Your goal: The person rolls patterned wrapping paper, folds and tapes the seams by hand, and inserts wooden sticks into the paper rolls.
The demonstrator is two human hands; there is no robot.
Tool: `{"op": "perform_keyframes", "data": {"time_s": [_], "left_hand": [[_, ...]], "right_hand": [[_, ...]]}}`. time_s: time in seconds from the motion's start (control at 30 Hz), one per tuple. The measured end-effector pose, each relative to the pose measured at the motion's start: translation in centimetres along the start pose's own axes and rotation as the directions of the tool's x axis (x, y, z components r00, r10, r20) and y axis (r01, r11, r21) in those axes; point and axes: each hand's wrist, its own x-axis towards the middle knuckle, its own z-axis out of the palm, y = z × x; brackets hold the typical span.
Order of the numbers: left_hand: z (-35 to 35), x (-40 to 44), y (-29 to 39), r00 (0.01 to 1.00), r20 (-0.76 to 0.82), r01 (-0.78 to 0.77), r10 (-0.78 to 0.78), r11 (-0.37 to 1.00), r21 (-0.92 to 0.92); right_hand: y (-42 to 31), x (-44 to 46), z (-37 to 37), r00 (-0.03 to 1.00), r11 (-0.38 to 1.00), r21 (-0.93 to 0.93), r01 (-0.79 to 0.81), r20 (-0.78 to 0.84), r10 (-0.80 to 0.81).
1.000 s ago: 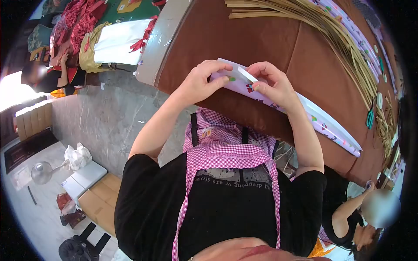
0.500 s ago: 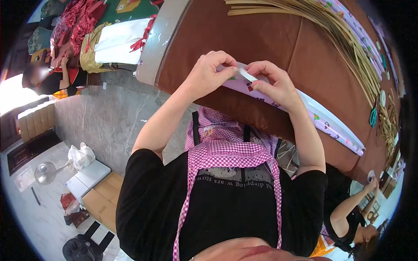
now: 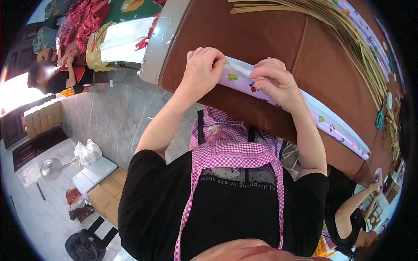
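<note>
A long, narrow lilac sheet point(image 3: 333, 128) with small coloured prints, folded along its length, lies along the near edge of the brown-covered table. My left hand point(image 3: 203, 68) pinches the sheet's left end between thumb and fingers. A thin whitish strip point(image 3: 238, 68) runs along the fold between my hands. With thumb and fingertips together, my right hand point(image 3: 275, 81) grips the sheet's upper edge at the strip's right end. Whether the strip itself is between those fingers I cannot tell. The sheet passes under my right wrist and reaches toward the table's right corner.
A bundle of flat tan strips point(image 3: 355, 41) curves along the table's far right, beside more printed lilac sheets point(image 3: 359, 32). Green-handled scissors point(image 3: 379, 119) and a white tape roll point(image 3: 389, 100) lie near it. Co-workers are at far left and lower right. Cardboard boxes point(image 3: 104, 193) stand on the floor.
My hands have moved apart, the left one leftward to the sheet's end. More of the whitish strip and the printed sheet shows between them. The view has shifted slightly.
</note>
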Motion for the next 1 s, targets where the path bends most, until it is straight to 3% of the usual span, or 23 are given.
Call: {"op": "perform_keyframes", "data": {"time_s": [0.37,0.63,1.0], "left_hand": [[1.0,-0.1,-0.6,0.992,-0.123,0.032,-0.013,0.988,0.148],[1.6,-0.2,-1.2,0.985,-0.175,0.011,0.008,0.994,0.111],[1.9,-0.1,-1.2,0.971,-0.225,-0.049,0.081,0.989,0.141]], "right_hand": [[-1.0,0.1,0.7,0.997,0.981,-0.193,-0.035,-0.071,0.022],[-1.2,0.1,1.4,0.990,0.920,-0.388,-0.046,-0.140,-0.010],[-1.3,0.4,1.6,0.985,0.892,-0.452,-0.017,-0.163,-0.064]]}}
